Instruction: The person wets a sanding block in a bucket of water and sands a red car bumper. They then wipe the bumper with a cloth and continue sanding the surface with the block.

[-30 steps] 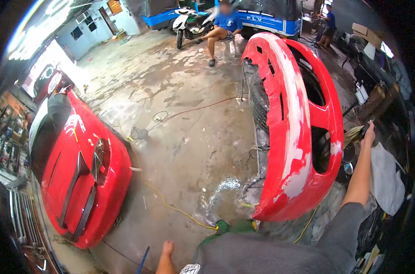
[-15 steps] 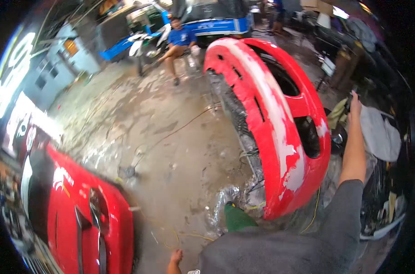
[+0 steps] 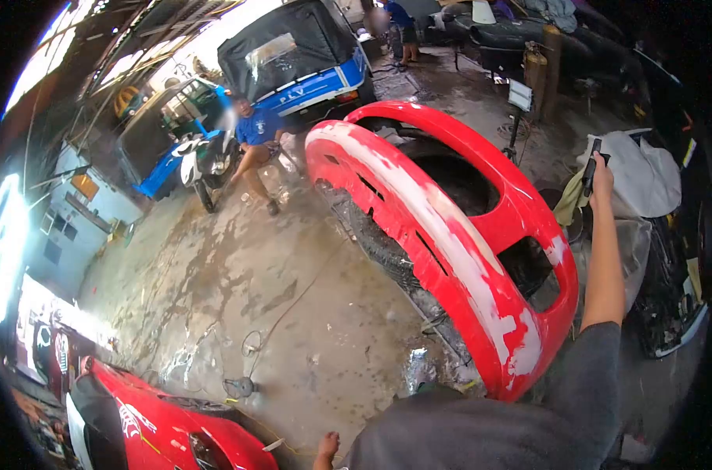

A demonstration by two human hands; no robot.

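My right hand (image 3: 602, 182) is wrapped round a black handheld object (image 3: 590, 168), with the arm stretched out to the right. Just beyond the hand are a pale grey cloth (image 3: 641, 174) and an olive cloth (image 3: 570, 197). My left hand (image 3: 328, 445) hangs low at the bottom of the view with its fingers curled; whether it holds anything is too small to tell. Between the hands stands a large red bumper (image 3: 442, 227) with whitish patches along its face.
A red car (image 3: 168, 431) stands at the lower left. A person in a blue shirt (image 3: 258, 129) sits by a motorcycle (image 3: 195, 164). Behind is a blue covered vehicle (image 3: 309, 90). A cable with a dark round piece (image 3: 241, 387) lies on the wet floor (image 3: 293, 298).
The view has turned and tilted up, showing more of the blue vehicle. The bumper and red car appear shifted. The black object in my right hand shows more clearly.
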